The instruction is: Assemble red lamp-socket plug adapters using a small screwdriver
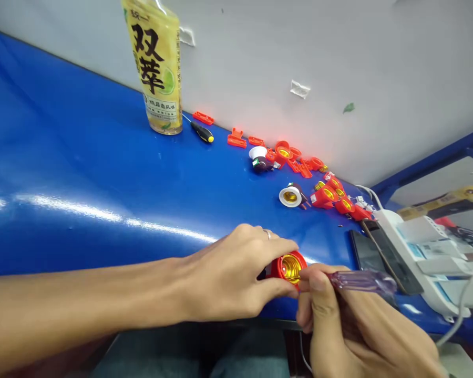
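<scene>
**All gripped tight**

Fingers of my left hand pinch snug round a red socket; right hand fists a purple screwdriver, tip at its brass mouth. That's well right of the bottle, nearer me. Spare sockets lie right of it too, farther back.

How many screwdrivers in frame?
2. The black-and-yellow screwdriver lies on the blue table beside the bottle. The purple-handled screwdriver is in the right hand, tip at the red socket held by the left hand. More may hide among the red parts.
</scene>
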Demonstrator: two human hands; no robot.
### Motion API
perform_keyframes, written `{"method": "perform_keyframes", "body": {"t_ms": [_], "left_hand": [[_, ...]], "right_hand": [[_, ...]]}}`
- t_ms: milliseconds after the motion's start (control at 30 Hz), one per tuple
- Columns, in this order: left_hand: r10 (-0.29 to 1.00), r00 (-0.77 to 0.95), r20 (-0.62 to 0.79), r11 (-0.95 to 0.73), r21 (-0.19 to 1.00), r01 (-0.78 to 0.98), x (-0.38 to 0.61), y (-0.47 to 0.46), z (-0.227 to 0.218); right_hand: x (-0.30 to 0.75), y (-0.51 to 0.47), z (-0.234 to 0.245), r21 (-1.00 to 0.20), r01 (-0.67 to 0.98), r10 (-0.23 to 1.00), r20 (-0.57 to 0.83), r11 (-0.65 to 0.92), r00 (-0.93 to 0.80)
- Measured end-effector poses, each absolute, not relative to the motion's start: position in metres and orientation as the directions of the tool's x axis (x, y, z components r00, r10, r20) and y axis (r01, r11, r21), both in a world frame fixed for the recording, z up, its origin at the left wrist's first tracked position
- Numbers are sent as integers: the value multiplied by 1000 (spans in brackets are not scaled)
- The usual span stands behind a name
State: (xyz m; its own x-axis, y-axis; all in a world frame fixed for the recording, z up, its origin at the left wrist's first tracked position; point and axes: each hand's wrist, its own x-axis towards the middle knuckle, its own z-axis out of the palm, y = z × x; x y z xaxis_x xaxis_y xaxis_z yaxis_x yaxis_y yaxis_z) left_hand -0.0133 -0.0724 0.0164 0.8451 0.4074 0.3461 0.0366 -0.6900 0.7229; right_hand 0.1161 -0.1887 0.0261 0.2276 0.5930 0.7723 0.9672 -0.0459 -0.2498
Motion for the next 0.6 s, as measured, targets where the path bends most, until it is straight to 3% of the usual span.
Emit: {"method": "perform_keyframes", "body": {"t_ms": [167,367,600], "left_hand": [[459,812,360,-723,683,106,-16,-83,13],[446,785,429,-772,628,96,-13,-83,8],[392,795,463,-777,630,16,-12,-78,7]], "right_hand": [[112,-191,17,-168,981,534,823,-100,195],[117,-195,27,-413,911,616,715,-9,330],[134,-191,24,-527,839,666,674,133,318]]}}
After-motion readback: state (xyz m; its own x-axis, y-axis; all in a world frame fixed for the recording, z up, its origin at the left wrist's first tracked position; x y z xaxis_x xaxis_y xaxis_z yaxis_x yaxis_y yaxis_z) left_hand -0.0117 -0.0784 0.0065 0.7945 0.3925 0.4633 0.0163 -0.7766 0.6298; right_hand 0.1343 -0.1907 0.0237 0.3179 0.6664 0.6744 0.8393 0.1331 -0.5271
